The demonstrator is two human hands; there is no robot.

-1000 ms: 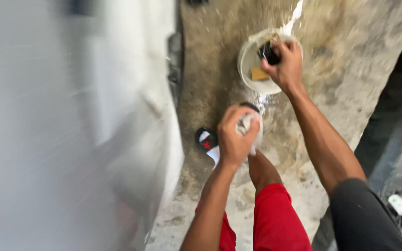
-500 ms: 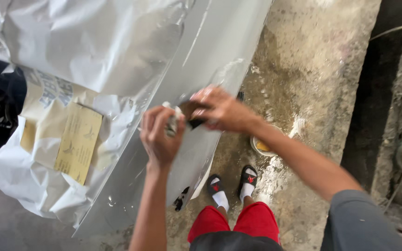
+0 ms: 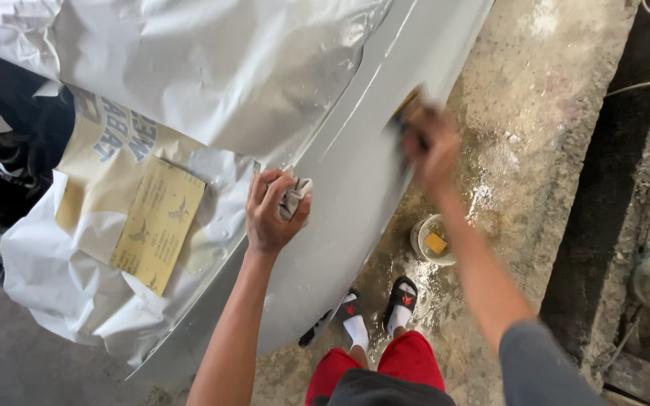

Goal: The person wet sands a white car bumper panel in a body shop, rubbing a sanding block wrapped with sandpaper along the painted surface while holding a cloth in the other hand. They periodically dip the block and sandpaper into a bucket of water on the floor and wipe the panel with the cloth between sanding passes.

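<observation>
A person's left hand [image 3: 274,214] is gripping a crumpled grey rag [image 3: 293,197] against a pale car panel [image 3: 355,173], while the right hand [image 3: 429,143], blurred at one o'clock, is closing around a sanding block [image 3: 408,105] on the panel's edge. A white tub [image 3: 432,240] is sitting on the wet floor [image 3: 520,135] at four o'clock; a slip there looks possible, or the masking paper [image 3: 189,68] soaking through.
</observation>
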